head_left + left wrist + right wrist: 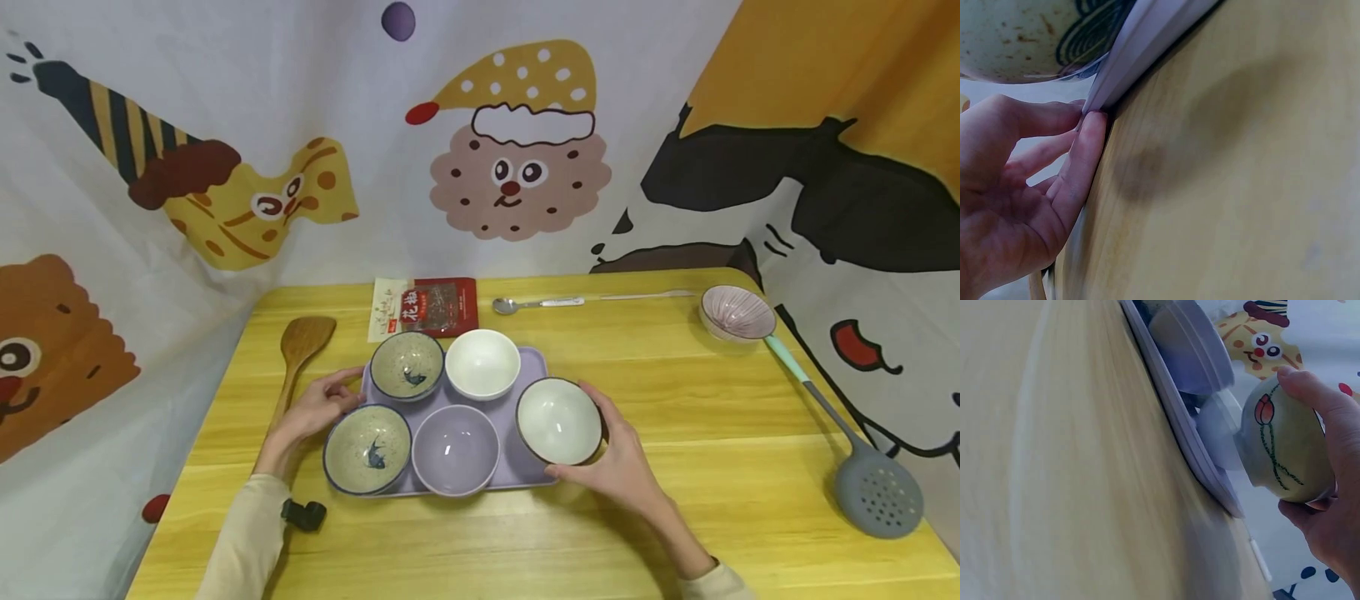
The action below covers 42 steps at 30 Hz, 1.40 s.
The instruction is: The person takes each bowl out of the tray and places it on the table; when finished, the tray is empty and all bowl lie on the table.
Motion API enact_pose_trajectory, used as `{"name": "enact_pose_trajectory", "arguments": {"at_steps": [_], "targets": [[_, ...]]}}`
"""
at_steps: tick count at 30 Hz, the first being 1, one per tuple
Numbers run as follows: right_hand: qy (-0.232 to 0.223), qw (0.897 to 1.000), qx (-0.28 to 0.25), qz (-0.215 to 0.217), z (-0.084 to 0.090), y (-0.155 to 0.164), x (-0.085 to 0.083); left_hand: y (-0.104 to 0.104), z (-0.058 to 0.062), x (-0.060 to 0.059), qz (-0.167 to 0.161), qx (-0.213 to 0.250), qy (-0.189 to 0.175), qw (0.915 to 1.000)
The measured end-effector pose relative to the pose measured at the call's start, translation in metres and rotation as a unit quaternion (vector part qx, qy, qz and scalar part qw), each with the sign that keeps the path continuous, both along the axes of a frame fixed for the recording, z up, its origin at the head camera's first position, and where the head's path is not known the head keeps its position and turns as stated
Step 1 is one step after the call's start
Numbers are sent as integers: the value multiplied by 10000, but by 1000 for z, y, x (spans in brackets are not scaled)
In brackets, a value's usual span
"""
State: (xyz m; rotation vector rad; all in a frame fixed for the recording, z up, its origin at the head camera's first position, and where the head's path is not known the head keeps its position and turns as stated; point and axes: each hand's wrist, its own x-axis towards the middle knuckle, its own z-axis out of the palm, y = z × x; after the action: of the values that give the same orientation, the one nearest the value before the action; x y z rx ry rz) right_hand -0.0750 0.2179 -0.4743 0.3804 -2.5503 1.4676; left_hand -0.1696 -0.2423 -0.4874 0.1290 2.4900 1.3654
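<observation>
My right hand (618, 458) grips a bowl with a white inside and dark rim (558, 421), thumb and fingers on opposite sides. In the right wrist view this bowl has a painted red tulip (1264, 411) and is held above the purple tray (534, 362). At the tray's left end, my left hand (318, 408) pinches its edge (1119, 69) between thumb and fingers. The tray carries two speckled bowls with blue fish, one at the back (401, 362) and one in front (360, 442), plus a white bowl (482, 362) and a purple bowl (456, 450).
A wooden spatula (306, 337) lies left of the tray. Behind it are a red spice packet (446, 304), a spoon (506, 307) and a thin pale stick (647, 295). At the right, a striped bowl (735, 315) sits by a grey slotted turner (877, 492).
</observation>
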Motion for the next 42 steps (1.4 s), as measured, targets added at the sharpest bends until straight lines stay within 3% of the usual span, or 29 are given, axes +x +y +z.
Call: {"name": "enact_pose_trajectory", "arguments": {"at_steps": [8, 19, 26, 33, 42], "targets": [[71, 9960, -550, -700, 10, 20, -6, 0, 0, 0, -13, 10, -32, 10000], [178, 9792, -872, -1824, 23, 65, -18, 1, 2, 1, 16, 20, -56, 10000], [167, 9564, -551, -2862, 25, 97, -21, 0, 3, 1, 8, 110, -145, 9998], [-3, 9309, -531, -3615, 25, 128, -23, 0, 1, 0, -49, 80, -101, 9999], [75, 9034, -443, -4264, 15, 163, -24, 0, 2, 0, -40, 52, -105, 9999]]}}
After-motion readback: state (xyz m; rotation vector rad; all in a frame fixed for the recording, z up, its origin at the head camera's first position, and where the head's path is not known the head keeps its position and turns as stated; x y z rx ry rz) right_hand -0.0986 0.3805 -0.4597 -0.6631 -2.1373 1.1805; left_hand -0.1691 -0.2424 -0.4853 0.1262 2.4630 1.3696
